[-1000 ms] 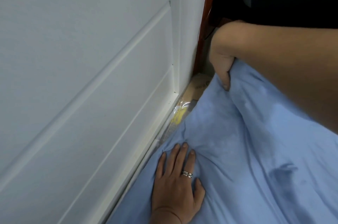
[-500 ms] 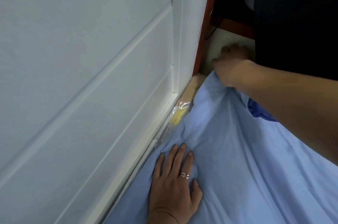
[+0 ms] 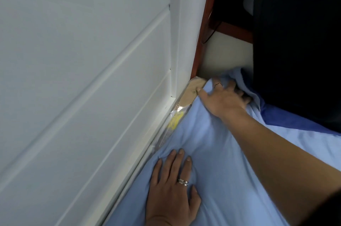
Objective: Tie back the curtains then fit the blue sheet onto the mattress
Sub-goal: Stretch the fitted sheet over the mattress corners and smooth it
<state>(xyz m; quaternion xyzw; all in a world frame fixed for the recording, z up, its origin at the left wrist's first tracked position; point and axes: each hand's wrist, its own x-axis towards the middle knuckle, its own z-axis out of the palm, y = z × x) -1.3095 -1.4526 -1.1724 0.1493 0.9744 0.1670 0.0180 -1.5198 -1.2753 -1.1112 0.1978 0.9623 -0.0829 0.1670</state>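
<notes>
The light blue sheet [image 3: 212,152] covers most of the mattress, whose plastic-wrapped tan corner [image 3: 191,92] still shows by the wall. My right hand [image 3: 223,100] reaches to that far corner and grips a bunch of the sheet there, fingers curled into the fabric. My left hand [image 3: 171,187], wearing a ring, lies flat with fingers spread on the sheet near the wall-side edge, pressing it down. A darker blue fabric [image 3: 280,116] shows under the sheet's edge at the right.
A white panelled wall [image 3: 83,78] runs close along the mattress's left side. A reddish-brown wooden frame [image 3: 204,32] stands at the corner. A black curtain or cloth [image 3: 299,41] hangs at the upper right over the bed.
My right hand has carried the bunched sheet from above the bed down to the mattress's far corner. My left hand has stayed flat in the same place.
</notes>
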